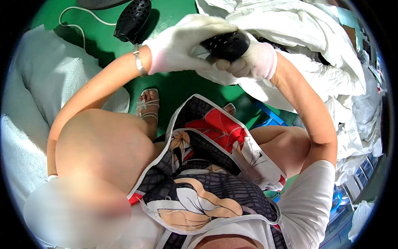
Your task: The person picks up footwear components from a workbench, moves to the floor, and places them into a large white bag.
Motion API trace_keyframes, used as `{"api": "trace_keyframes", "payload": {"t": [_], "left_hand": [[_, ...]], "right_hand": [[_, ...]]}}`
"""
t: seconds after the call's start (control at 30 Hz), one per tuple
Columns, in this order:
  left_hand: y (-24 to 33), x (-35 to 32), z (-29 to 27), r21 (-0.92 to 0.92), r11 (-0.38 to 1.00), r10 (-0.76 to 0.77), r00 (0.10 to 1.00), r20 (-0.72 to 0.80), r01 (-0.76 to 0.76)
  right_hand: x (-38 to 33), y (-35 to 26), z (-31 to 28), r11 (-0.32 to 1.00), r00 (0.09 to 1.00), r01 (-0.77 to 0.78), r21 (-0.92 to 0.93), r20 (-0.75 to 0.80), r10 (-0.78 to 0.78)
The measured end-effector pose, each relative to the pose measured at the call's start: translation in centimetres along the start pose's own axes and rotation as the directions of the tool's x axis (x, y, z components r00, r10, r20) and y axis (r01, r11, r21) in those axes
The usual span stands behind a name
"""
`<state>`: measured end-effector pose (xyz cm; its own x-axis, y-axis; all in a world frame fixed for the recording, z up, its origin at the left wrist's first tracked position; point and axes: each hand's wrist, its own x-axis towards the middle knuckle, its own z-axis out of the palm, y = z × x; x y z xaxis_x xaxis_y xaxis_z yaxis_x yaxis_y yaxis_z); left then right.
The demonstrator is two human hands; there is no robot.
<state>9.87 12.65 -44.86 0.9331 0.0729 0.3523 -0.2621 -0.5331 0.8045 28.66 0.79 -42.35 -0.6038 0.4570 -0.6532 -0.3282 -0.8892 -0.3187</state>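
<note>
- Patterned skirt [207, 166] lies nearest, across the lap, its white hem toward the green floor [178, 87].
- Left hand [182, 43], white-gloved, is closed over the top of a black perforated shoe [228, 45], far centre.
- Right hand [248, 60], gloved, grips the same shoe from below, fingers curled.
- Second black shoe [132, 18] rests on the floor, far left, apart from the hands.
- White sacks [49, 83] crowd the left edge; white cloth pile [323, 62] crowds the right.
- Open floor remains only in the narrow strip between them, by the sandalled foot [148, 106].

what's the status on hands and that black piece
Left hand and right hand, gloved, both gripping black perforated piece. White cloth behind. Second black piece on green floor.
</note>
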Motion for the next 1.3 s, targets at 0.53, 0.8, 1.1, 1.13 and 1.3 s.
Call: {"api": "trace_keyframes", "payload": {"t": [0.53, 0.8, 1.1, 1.13, 1.3], "left_hand": [[-2.1, -2.6, -1.5, -0.129, 0.733, -0.636, 0.739, 0.221, 0.668], [-3.6, -4.3, -5.1, -0.265, 0.719, -0.657, 0.753, 0.043, 0.643], [-5.4, -6.2, -6.2, 0.516, 0.358, -0.769, 0.559, -0.31, 0.778], [-5.7, -7.6, -6.6, 0.523, 0.396, -0.752, 0.594, -0.287, 0.755], [-7.4, -9.3, -6.6, 0.442, 0.249, -0.863, 0.405, -0.303, 0.862]], "right_hand": [[5.1, -1.1, 0.6, 0.894, 0.842, 0.409, -0.181, -0.302, -0.447], [8.8, -3.1, -1.7, 0.802, 0.809, 0.562, -0.201, -0.069, -0.584], [2.9, -1.2, 2.4, 0.527, 0.959, 0.172, -0.832, 0.019, -0.283], [1.2, -1.8, 3.9, 0.49, 0.971, -0.074, -0.868, -0.176, -0.164], [-8.1, -1.4, 1.6, 0.316, 0.836, -0.45, -0.836, -0.518, -0.182]]}}
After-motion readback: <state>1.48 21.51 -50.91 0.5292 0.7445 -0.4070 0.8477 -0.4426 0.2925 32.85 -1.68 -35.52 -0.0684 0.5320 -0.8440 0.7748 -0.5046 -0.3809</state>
